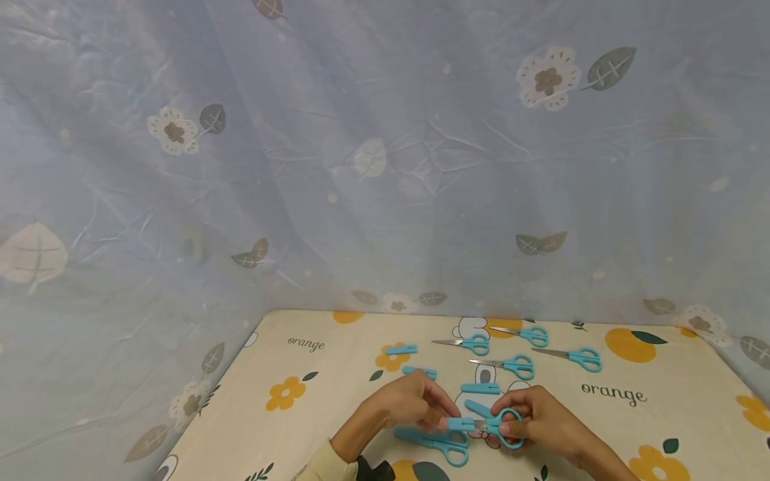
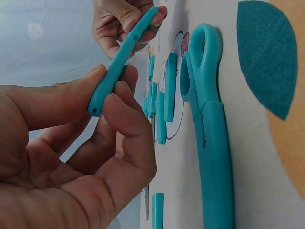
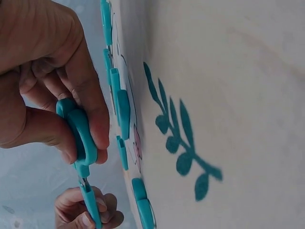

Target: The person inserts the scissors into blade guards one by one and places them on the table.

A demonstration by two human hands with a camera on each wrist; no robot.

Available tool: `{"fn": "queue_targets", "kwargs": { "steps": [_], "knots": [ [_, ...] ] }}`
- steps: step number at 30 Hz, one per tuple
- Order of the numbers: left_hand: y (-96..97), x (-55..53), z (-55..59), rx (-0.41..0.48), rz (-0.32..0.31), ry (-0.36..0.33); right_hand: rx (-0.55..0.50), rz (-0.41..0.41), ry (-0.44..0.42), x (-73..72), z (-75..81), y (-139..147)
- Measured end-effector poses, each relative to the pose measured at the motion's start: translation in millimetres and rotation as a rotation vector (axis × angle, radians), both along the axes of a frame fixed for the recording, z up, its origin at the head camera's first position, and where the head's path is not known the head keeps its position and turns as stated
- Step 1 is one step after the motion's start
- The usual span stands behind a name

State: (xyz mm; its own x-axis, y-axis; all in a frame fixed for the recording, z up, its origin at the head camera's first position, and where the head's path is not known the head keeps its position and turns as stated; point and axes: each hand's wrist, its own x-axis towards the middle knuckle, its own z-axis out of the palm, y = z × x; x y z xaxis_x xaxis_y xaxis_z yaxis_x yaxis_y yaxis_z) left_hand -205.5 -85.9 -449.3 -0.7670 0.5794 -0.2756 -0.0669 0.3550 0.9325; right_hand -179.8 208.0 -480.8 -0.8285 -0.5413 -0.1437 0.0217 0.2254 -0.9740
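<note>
1. Scissors: six pairs counted, all with blue handles. Four uncapped pairs (image 1: 511,364) lie apart from one another toward the back of the bench (image 1: 337,381), blades pointing left.
2. One capped pair (image 1: 438,441) lies on the near part of the bench, close to the left grip (image 1: 415,404).
3. The sixth, the held scissors (image 1: 493,425), is raised above the bench between the two hands.
4. Right grip (image 1: 541,421): closed on the handle loops of the held scissors.
5. Left grip: thumb and fingers pinching the held cap (image 1: 460,424), which covers part of the blades; a short strip of metal shows.
6. Caps: six counted. One held, one on the near pair, four loose caps (image 1: 480,387) on the bench.
7. Bench cloth: the word "orange" (image 1: 613,393) noted twice.
</note>
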Motion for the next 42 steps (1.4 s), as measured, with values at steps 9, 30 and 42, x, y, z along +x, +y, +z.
{"fn": "queue_targets", "kwargs": {
  "steps": [9,30,42],
  "knots": [
    [1.7,-0.4,3.4,-0.039,-0.024,0.041,-0.037,0.030,-0.044,-0.1,-1.1,0.9],
    [1.4,1.7,0.8,-0.027,0.004,0.026,0.039,-0.067,0.041,6.5,1.2,-6.8],
    [5.4,6.5,2.1,-0.036,-0.015,0.101,-0.016,-0.032,-0.042,5.1,0.6,-2.2]
  ]
}}
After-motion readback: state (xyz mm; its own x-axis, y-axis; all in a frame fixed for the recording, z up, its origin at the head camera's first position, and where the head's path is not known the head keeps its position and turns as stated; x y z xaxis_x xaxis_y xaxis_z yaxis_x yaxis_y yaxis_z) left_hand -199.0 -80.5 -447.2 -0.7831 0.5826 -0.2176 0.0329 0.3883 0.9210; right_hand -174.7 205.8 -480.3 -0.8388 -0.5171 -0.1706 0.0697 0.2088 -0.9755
